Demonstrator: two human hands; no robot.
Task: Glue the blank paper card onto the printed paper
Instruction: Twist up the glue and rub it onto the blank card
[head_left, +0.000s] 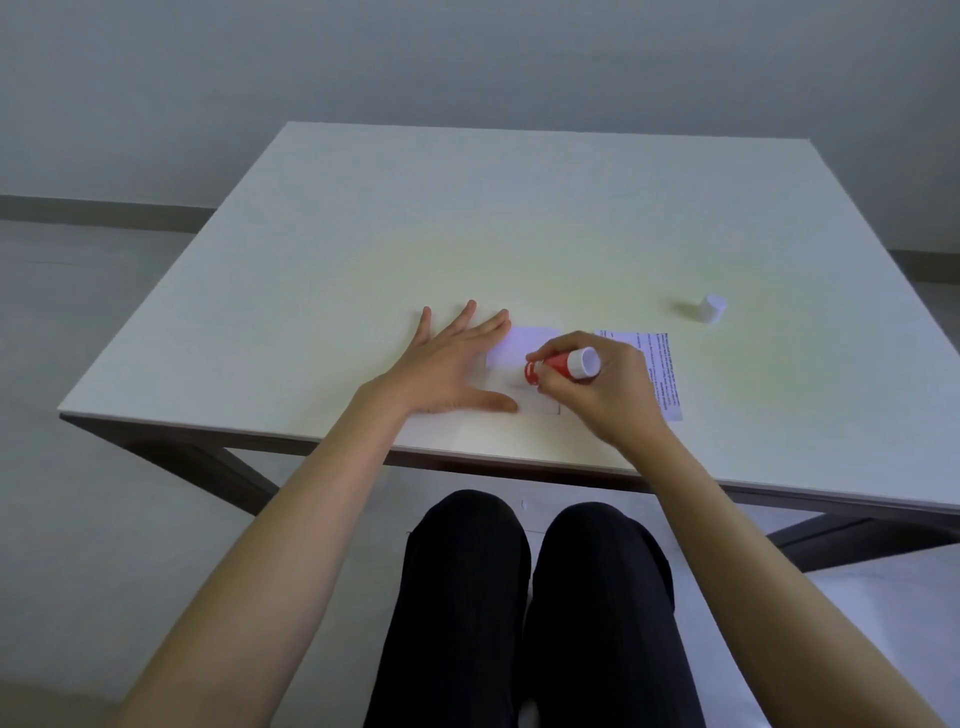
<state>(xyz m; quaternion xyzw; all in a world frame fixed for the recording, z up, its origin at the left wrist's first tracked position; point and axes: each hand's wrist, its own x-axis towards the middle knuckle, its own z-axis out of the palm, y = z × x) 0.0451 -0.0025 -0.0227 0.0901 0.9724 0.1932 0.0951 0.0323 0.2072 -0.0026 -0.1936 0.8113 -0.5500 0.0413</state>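
A blank white paper card lies flat near the table's front edge. My left hand rests spread on its left part, fingers apart, pressing it down. My right hand grips a red glue stick with a white end, tilted so its tip touches the card's middle. The printed paper lies just to the right of the card, partly hidden under my right hand.
The glue stick's white cap stands on the white table to the far right of the papers. The table's front edge runs just below my hands, and my knees in dark trousers are under it.
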